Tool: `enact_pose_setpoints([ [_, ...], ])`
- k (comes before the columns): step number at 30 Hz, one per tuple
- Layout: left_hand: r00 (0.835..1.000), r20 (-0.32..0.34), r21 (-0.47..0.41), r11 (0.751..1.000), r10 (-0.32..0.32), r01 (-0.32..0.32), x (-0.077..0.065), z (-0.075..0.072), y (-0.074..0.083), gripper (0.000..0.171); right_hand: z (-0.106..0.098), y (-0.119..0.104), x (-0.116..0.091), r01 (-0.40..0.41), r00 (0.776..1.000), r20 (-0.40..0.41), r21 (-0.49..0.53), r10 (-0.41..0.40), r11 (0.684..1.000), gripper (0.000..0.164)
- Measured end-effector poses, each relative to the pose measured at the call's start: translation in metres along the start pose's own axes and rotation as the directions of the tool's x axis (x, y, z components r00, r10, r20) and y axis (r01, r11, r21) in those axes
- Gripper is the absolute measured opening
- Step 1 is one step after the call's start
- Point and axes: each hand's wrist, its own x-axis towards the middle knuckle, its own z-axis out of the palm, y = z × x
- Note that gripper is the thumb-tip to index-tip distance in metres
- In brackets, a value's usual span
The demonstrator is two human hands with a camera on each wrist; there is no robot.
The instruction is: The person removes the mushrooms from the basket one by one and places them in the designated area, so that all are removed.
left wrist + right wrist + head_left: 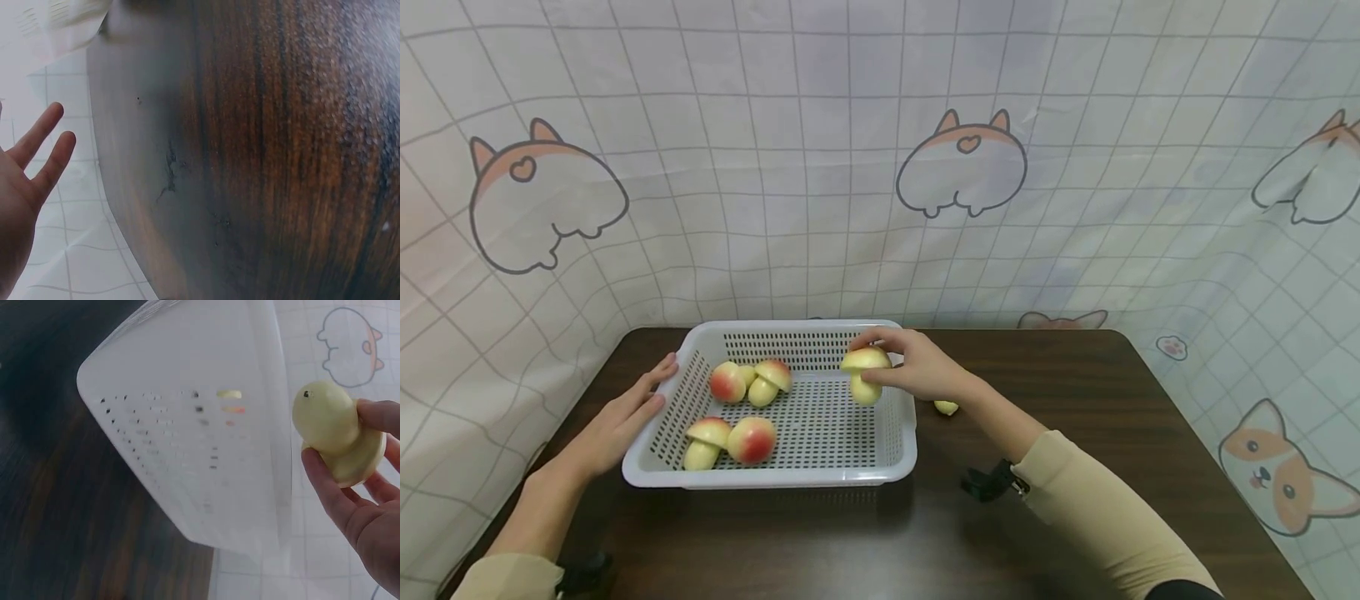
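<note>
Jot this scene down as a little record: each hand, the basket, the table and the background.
Left hand: outstretched at the left end of the basket
Right hand: pinching a mushroom at the basket's right end
Basket: white, slotted, four mushrooms inside
Table: dark wood; small yellow thing right of the basket, partly hidden
Background: white checked cloth with dog drawings

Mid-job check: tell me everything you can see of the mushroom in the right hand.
The mushroom looks like a smooth model, perhaps foam or plastic: a domed, pale-yellow cap with some red on top, and a rounded pale-yellow stem with a small dark spot at its end. Gripped by the right hand, it hangs roughly upright, stem down, over the right end of the basket, apparently clear of it.
</note>
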Motion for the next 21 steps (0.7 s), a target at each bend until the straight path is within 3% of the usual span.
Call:
enact_pose_setpoints([
  [21, 1.000, 0.001, 0.018, 1.000, -0.006, 0.006, 0.000, 0.000, 0.003, 0.053, -0.033, 0.019, -0.044, -0.088, 0.991, -0.092, 0.079, 0.095, 0.993, 0.037],
])
